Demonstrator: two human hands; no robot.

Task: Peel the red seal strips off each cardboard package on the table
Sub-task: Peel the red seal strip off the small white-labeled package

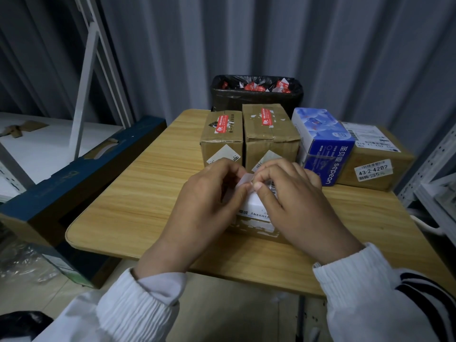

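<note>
Both the left hand (207,193) and right hand (292,196) pinch a pale strip (244,179), long axis slanting up-right; they hide most of the package (257,224) beneath.

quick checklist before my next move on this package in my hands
1. Grip on the pale strip: ok, the left hand and the right hand both pinch it.
2. Is it the red seal: cannot tell, only a pale side shows.
3. Near package steady on the table: cannot tell, the hands cover most of it.
4. Bin for waste: ok, it stands open behind the table and holds red scraps.
5. Other packages done: not ok, the left rear box and the right rear box each carry a red seal strip on top.
</note>
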